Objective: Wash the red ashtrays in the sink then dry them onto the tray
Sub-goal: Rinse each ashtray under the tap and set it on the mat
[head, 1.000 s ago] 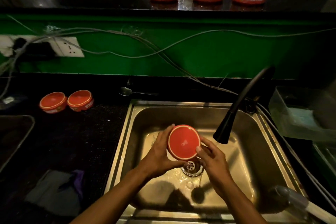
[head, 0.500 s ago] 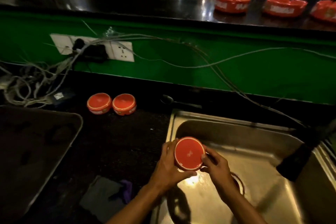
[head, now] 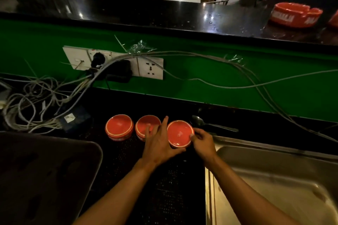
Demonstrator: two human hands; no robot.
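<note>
On the dark surface [head: 164,197] just left of the steel sink [head: 274,179], a red ashtray [head: 180,133] sits upside down, its flat base facing up, held between both hands. The left hand [head: 159,144] cups its left side with fingers spread and fairly straight, the thumb running under the near edge; the right hand [head: 203,142] pinches the right rim with curled fingertips. Just beside it to the left stand two more upturned red ashtrays in a row, the middle one [head: 146,126] partly hidden behind the left fingers and the far-left one [head: 119,127] in full view. A spoon [head: 210,124] lies on the surface behind the held ashtray, near the sink's back corner. A dark tray [head: 45,179] fills the lower left. Behind, a green wall [head: 201,71] carries a white socket strip [head: 150,68] and loose grey cables [head: 36,100], and another red ashtray [head: 296,14] stands right way up on the higher black bar top [head: 146,12].
</note>
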